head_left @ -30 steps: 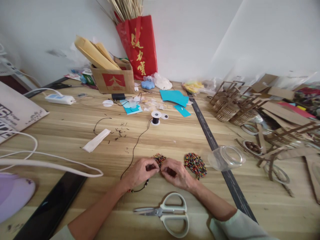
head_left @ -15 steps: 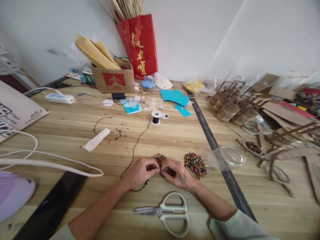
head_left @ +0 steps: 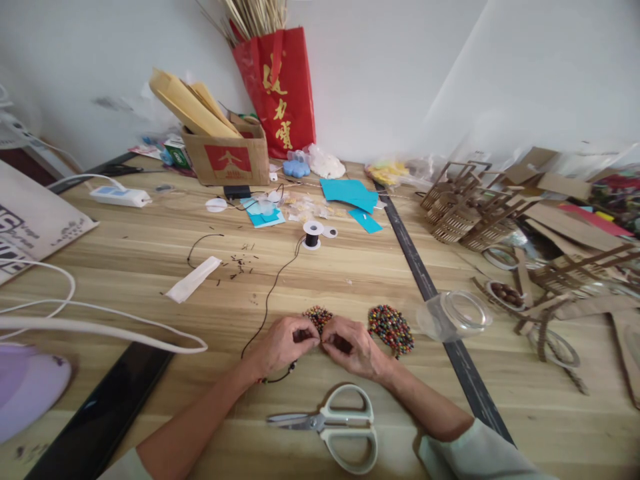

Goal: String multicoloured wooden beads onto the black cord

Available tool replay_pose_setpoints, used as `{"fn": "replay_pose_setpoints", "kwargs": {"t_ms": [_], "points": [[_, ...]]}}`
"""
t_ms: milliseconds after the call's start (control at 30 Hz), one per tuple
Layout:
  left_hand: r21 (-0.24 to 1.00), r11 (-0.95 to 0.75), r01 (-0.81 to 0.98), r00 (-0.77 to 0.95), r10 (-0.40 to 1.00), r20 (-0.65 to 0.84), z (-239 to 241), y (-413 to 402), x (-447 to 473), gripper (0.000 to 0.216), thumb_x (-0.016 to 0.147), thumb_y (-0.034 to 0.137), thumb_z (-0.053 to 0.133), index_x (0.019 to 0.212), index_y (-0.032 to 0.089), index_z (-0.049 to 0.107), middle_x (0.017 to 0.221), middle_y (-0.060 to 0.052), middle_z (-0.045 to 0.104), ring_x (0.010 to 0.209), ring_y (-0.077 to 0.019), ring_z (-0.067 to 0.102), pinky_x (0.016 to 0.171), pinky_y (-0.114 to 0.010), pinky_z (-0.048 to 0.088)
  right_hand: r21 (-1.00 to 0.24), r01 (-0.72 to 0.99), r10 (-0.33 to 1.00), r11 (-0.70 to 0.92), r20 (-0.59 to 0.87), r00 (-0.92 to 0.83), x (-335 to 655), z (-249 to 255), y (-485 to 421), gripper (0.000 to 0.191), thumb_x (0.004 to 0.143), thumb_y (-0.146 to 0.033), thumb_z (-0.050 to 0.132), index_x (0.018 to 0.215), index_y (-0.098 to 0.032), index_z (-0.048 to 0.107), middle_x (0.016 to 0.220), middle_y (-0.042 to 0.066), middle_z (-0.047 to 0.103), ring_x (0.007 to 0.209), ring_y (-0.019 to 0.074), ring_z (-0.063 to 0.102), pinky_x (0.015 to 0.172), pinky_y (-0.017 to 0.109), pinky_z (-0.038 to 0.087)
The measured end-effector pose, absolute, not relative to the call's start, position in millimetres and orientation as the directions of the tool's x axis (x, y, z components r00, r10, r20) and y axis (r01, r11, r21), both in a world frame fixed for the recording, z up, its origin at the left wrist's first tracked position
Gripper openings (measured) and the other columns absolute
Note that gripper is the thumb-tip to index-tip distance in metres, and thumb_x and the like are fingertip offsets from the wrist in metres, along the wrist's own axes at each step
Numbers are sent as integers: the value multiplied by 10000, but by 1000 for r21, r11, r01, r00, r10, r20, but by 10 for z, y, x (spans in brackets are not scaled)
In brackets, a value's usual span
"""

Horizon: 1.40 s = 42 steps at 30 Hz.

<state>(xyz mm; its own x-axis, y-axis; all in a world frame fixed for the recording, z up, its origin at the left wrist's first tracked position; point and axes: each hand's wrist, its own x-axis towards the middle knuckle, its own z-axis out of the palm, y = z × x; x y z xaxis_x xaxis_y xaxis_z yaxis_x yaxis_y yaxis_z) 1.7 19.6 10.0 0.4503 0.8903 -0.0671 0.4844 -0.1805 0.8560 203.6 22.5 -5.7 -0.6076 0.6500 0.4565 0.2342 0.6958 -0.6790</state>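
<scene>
Beads (head_left: 392, 328), loads of them in a many-coloured heap, sit just to the right of the right hand (head_left: 356, 348), and here's a smaller pile (head_left: 317, 315) right beyond the fingers. Left hand (head_left: 283, 345) now: thumb and forefinger pinched together, the rest curled in. The right hand mirrors it, tips brought together in a tight pinch, and the two pinches all but meet in front of that smaller pile! What's caught between them? From here it's too tiny to tell.

Look under the left hand: a dark strung cord (head_left: 278, 381) loops out below it, a few beads showing along its length. Farther up the table stands the white spool (head_left: 311, 239), wound in black, its dark line (head_left: 271, 293) running down towards the left wrist. Scissors (head_left: 316, 423) lie nearest the person, blades pointing left, pale handles to the right. And over on the right, a clear container (head_left: 435, 319) rests across the black strip (head_left: 417, 268).
</scene>
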Motion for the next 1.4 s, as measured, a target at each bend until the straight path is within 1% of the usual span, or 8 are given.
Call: {"fn": "replay_pose_setpoints", "kwargs": {"t_ms": [267,533,867,1133,1400], "points": [[857,-193,478,460,886,-58,76,200,12,103,793,190,640,759,142,725,705,-12,648,637,-130,538,628,-219,394,-681,241,653,692,446,-612,2041,-77,225,60,919,-177,522,876,-182,564,748,45,601,667,154,568,606,250,465],[851,-206,483,462,885,-48,50,202,-2,101,771,160,643,793,139,739,739,-23,673,643,-133,555,628,-220,411,-677,245,651,694,445,-615,2039,-74,224,74,924,-183,522,874,-178,576,742,44,606,666,149,567,605,247,468],[848,-223,480,474,880,-37,51,219,-10,98,776,174,650,780,151,745,732,-23,667,647,-134,551,646,-225,418,-673,247,647,697,443,-620,2039,-64,224,76,932,-194,522,872,-185,568,743,41,603,662,152,567,603,249,470],[865,-166,474,450,890,-75,61,202,-8,78,777,183,659,763,150,728,705,-5,644,635,-127,536,617,-217,401,-673,244,646,699,446,-620,2039,-63,226,69,924,-183,523,870,-184,565,743,44,607,667,155,573,610,253,471],[862,-188,471,455,889,-54,65,205,-2,81,771,192,643,741,151,706,683,-1,629,632,-127,528,589,-208,398,-671,246,646,699,446,-620,2040,-64,226,82,936,-204,524,868,-184,565,742,41,604,664,151,569,609,250,480]]}}
